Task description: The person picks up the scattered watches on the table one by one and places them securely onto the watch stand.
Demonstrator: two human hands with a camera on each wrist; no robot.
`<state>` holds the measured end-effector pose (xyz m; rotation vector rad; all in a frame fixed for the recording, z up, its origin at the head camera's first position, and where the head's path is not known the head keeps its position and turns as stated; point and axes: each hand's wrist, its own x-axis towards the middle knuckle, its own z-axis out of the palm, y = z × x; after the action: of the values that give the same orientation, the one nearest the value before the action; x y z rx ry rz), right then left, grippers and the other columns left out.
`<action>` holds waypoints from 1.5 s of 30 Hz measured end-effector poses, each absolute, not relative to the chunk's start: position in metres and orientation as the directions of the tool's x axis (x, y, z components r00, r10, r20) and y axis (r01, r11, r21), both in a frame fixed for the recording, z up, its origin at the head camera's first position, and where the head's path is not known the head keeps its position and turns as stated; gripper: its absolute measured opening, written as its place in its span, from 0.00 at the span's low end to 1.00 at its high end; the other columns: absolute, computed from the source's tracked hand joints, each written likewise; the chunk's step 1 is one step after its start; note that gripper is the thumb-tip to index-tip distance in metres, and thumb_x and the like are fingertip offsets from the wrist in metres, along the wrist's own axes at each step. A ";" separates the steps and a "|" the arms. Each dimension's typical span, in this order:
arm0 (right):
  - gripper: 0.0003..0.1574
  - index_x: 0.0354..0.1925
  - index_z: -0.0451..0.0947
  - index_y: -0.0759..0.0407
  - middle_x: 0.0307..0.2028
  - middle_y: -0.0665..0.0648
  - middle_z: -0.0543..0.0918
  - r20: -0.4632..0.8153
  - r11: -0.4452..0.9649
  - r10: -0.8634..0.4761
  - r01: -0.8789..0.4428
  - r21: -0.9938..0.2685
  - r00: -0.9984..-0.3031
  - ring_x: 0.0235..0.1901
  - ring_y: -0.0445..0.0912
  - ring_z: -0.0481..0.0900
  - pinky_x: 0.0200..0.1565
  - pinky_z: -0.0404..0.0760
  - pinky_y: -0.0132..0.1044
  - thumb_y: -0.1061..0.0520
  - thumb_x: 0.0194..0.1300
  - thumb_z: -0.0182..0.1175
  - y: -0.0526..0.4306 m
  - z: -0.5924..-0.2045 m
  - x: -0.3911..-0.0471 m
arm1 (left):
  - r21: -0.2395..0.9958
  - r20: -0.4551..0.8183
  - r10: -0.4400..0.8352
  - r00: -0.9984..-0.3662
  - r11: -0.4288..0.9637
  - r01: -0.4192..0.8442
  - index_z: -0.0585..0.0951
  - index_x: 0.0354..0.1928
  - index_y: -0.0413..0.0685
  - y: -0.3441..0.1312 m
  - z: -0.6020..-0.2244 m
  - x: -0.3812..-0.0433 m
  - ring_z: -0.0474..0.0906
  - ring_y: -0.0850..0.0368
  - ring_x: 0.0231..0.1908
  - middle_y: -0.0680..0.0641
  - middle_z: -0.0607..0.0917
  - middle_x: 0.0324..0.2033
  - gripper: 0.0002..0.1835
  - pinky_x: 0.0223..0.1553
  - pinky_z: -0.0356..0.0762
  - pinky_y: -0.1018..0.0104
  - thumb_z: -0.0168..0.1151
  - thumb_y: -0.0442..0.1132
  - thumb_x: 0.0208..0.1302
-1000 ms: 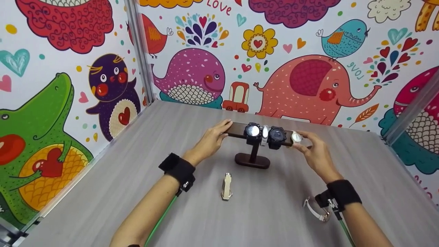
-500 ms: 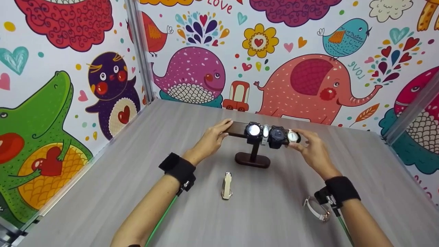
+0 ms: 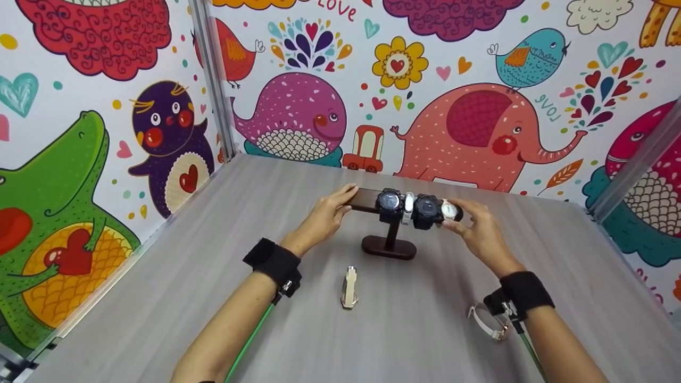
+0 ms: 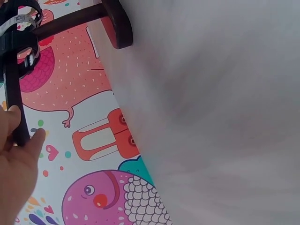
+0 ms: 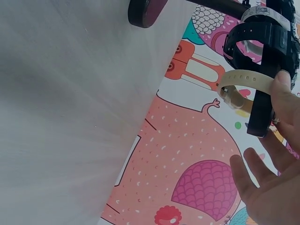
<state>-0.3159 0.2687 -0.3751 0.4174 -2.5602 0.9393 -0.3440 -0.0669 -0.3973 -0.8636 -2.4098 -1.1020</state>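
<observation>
A dark brown T-shaped watch stand [image 3: 365, 200] stands on the table. My left hand [image 3: 319, 219] grips the left end of its bar. Several timepieces hang along the bar: a black watch [image 3: 390, 200], a slim white band [image 3: 408, 204], a second black watch [image 3: 427, 208] and a white-faced watch [image 3: 449, 210] at the right. My right hand [image 3: 481, 234] pinches this last one between thumb and fingers. In the right wrist view its cream strap [image 5: 248, 78] loops around the bar, whose end sticks out past it.
Nearer me on the grey table [image 3: 276, 335] lies a cream-strapped watch [image 3: 349, 289]. Another watch with a white strap [image 3: 487, 323] lies beside my right wrist, partly hidden by the black wristband [image 3: 526, 291]. Printed cartoon walls [image 3: 298, 48] enclose the back and sides.
My right hand has moved left along the bar, sliding the white-faced watch inward until it sits beside the second black watch. The bar's right end now shows. The left hand keeps its grip.
</observation>
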 end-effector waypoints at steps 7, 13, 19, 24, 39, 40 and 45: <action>0.41 0.71 0.66 0.62 0.68 0.72 0.67 0.401 0.727 -0.139 -0.369 -0.580 -0.905 0.67 0.66 0.67 0.65 0.72 0.66 0.59 0.64 0.68 0.284 -0.371 -0.297 | 0.577 0.498 0.386 -0.776 0.521 0.629 0.66 0.71 0.34 -0.063 -0.394 -0.334 0.55 0.40 0.76 0.36 0.61 0.75 0.27 0.77 0.56 0.51 0.55 0.28 0.72; 0.38 0.71 0.68 0.63 0.68 0.71 0.67 0.364 0.752 -0.160 -0.352 -0.557 -0.918 0.67 0.66 0.67 0.62 0.72 0.67 0.58 0.65 0.67 0.302 -0.371 -0.265 | 0.560 0.557 0.363 -0.747 0.500 0.660 0.69 0.69 0.31 -0.056 -0.399 -0.314 0.53 0.35 0.76 0.32 0.62 0.74 0.27 0.75 0.57 0.47 0.58 0.27 0.69; 0.38 0.69 0.69 0.65 0.68 0.71 0.67 0.301 0.781 -0.213 -0.347 -0.520 -0.930 0.65 0.66 0.68 0.60 0.73 0.69 0.54 0.66 0.67 0.322 -0.374 -0.231 | 0.528 0.585 0.393 -0.710 0.479 0.701 0.72 0.66 0.30 -0.036 -0.391 -0.291 0.60 0.32 0.73 0.31 0.70 0.69 0.24 0.73 0.62 0.47 0.59 0.28 0.69; 0.36 0.67 0.71 0.65 0.65 0.72 0.70 0.272 0.807 -0.234 -0.343 -0.480 -0.933 0.60 0.67 0.74 0.56 0.79 0.66 0.55 0.64 0.68 0.331 -0.376 -0.211 | 0.503 0.585 0.476 -0.656 0.422 0.754 0.75 0.63 0.28 -0.011 -0.379 -0.273 0.64 0.33 0.71 0.30 0.76 0.64 0.21 0.71 0.67 0.49 0.59 0.30 0.70; 0.29 0.56 0.78 0.71 0.55 0.74 0.78 0.082 0.866 -0.135 -0.157 -0.475 -0.988 0.52 0.69 0.82 0.43 0.88 0.51 0.59 0.59 0.71 0.355 -0.393 -0.178 | 0.260 0.304 0.804 -0.511 0.446 0.856 0.83 0.57 0.44 0.092 -0.373 -0.232 0.80 0.54 0.60 0.42 0.79 0.62 0.15 0.60 0.76 0.79 0.58 0.38 0.73; 0.32 0.58 0.76 0.72 0.56 0.76 0.77 0.048 0.871 -0.126 -0.134 -0.473 -0.991 0.52 0.70 0.81 0.43 0.88 0.51 0.58 0.59 0.72 0.355 -0.396 -0.178 | 0.234 0.279 0.818 -0.503 0.451 0.862 0.83 0.56 0.45 0.100 -0.376 -0.233 0.79 0.54 0.60 0.42 0.80 0.62 0.15 0.60 0.76 0.78 0.59 0.39 0.72; 0.45 0.64 0.68 0.77 0.60 0.80 0.73 -0.082 0.891 -0.087 -0.041 -0.453 -0.993 0.55 0.69 0.80 0.47 0.86 0.54 0.54 0.57 0.74 0.351 -0.411 -0.182 | 0.154 0.178 0.840 -0.513 0.491 0.857 0.84 0.56 0.47 0.135 -0.400 -0.240 0.81 0.56 0.55 0.43 0.82 0.58 0.16 0.56 0.79 0.77 0.64 0.42 0.68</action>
<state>-0.1817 0.3511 -0.4107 0.1070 -3.1512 0.7514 -0.2400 0.1348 -0.3995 -1.5071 -2.6440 -0.3427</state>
